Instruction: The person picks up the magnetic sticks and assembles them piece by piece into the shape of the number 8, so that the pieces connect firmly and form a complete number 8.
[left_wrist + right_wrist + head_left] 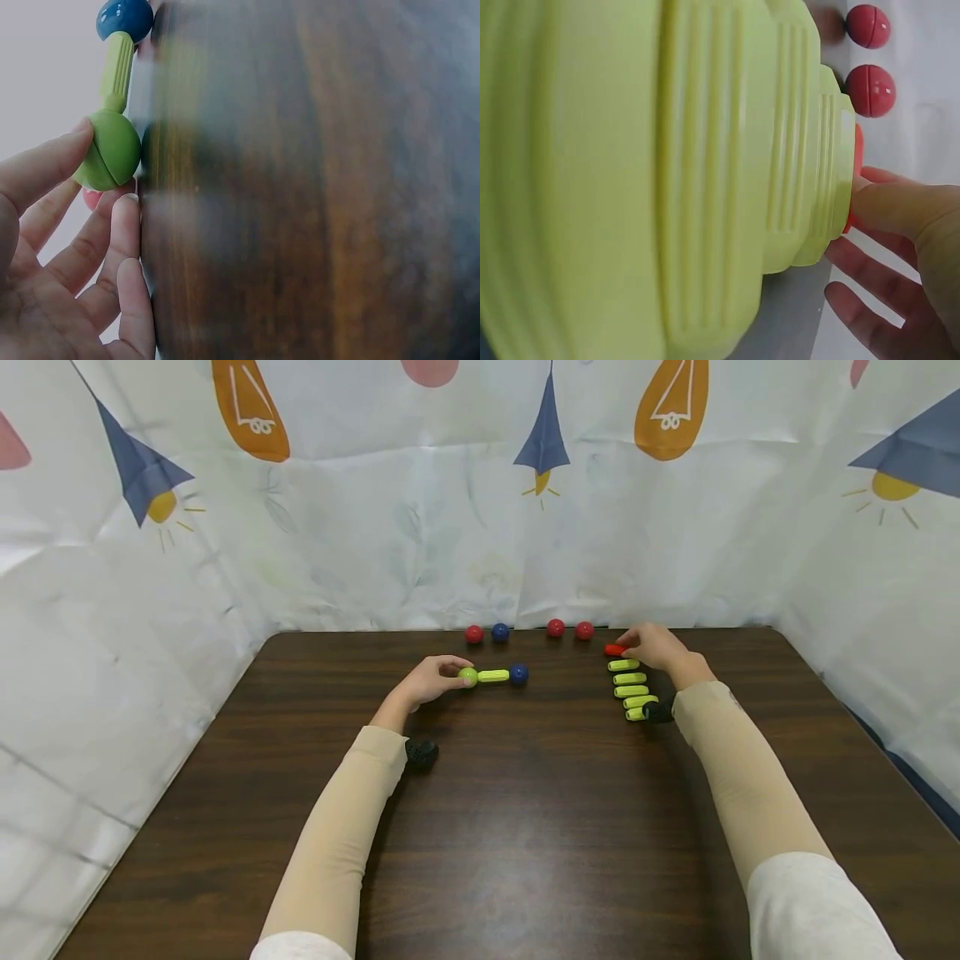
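My left hand (438,680) pinches a green ball (109,151) between thumb and fingers. That ball is joined to a ribbed yellow-green rod (493,676), and a blue ball (518,674) sits on the rod's other end. At the back right, my right hand (654,647) grips a red rod (615,650) by its right end. In the right wrist view the red rod is mostly hidden behind a row of yellow-green rods (712,165). Several of these rods (628,678) lie side by side just in front of the right hand.
Along the table's back edge stand a red ball (474,634), a blue ball (500,632) and two more red balls, one a red ball (555,627) and one a red ball (584,631). A printed white curtain (450,543) hangs behind the dark wooden table (525,827).
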The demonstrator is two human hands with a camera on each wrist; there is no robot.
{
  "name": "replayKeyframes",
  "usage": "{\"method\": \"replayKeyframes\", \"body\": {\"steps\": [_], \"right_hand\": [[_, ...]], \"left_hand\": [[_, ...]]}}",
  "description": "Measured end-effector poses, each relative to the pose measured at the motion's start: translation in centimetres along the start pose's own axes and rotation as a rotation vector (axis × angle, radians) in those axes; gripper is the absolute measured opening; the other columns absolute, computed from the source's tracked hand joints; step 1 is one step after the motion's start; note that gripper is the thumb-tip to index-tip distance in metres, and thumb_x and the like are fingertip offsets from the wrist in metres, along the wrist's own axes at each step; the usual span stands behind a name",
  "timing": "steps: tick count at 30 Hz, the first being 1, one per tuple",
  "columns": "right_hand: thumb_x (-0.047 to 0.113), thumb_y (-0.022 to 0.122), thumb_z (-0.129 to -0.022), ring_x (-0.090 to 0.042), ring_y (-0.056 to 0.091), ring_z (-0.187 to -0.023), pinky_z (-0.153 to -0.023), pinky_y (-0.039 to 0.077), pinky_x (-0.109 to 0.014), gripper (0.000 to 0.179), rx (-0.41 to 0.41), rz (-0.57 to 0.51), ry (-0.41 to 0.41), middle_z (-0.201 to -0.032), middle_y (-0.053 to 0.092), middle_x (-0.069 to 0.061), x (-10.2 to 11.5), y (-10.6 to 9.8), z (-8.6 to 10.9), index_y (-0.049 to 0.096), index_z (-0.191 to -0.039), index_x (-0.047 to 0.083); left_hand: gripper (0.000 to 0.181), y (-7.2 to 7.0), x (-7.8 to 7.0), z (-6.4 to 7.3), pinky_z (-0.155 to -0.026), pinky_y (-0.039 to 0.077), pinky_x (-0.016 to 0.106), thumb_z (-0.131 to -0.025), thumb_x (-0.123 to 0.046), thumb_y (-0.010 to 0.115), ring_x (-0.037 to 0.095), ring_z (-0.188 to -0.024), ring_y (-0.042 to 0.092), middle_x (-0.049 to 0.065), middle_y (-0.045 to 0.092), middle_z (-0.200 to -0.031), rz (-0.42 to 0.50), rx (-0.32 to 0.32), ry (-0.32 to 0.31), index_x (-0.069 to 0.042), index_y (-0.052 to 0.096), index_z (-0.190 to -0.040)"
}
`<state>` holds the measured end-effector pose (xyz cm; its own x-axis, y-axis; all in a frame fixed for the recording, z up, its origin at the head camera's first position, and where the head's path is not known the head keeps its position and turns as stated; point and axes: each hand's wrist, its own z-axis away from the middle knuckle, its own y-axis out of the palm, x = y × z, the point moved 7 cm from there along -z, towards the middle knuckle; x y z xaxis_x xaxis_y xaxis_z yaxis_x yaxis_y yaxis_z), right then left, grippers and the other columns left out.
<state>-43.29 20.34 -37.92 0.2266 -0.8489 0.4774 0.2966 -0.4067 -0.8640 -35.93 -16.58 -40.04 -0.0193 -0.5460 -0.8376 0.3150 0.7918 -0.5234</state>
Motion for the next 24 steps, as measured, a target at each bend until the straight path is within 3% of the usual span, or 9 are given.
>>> {"method": "replayKeyframes", "body": {"steps": [18, 24], "right_hand": [[0.003, 0.055, -0.105, -0.05, 0.049, -0.126, -0.103, 0.041, -0.061, 0.034, -0.01, 0.028, 0.013, -0.138, 0.052, -0.034, -0.29, 0.04, -0.04, 0.059, -0.136, -0.011], [0.007, 0.057, -0.105, -0.047, 0.054, -0.117, -0.097, 0.044, -0.058, 0.036, -0.036, 0.005, 0.005, -0.135, 0.055, -0.034, -0.2, -0.47, 0.32, 0.058, -0.137, -0.01]], "left_hand": [[0.043, -0.04, -0.12, 0.0, -0.109, 0.039, 0.051, -0.102, -0.019, 0.068, 0.036, -0.135, 0.047, 0.02, 0.053, -0.144, -0.018, 0.001, -0.012, -0.006, 0.06, -0.142], [0.043, -0.02, 0.01, -0.03, -0.109, 0.039, 0.052, -0.102, -0.019, 0.068, 0.037, -0.134, 0.047, 0.02, 0.053, -0.144, -0.018, -0.002, -0.011, -0.006, 0.06, -0.142]]}}
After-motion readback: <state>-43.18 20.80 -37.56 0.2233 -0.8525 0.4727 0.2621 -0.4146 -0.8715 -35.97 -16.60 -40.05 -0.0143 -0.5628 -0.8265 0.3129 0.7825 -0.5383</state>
